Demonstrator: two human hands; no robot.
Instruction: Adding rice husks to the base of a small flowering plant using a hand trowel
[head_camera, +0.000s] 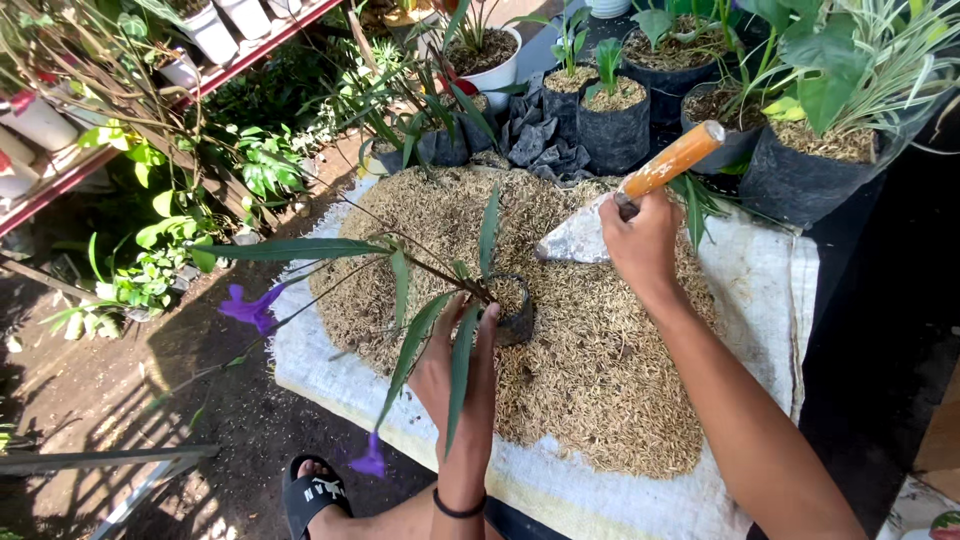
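Hands grip wooden-handled trowel (600, 225) and soft black bag (513, 308).

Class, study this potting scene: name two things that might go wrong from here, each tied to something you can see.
The small black grow bag tilts under the left hand, so it might tip and spill its fill. The trowel in the right hand works close to the plant's long stems and may snap them.

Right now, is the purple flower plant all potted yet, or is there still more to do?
Partly. Done: the plant already stands in its small black bag, which looks filled with husk near the top. In hand: the left hand steadies the bag while the right hand holds a trowel over the husk pile. Probably left: topping up and moving it beside the potted plants behind.
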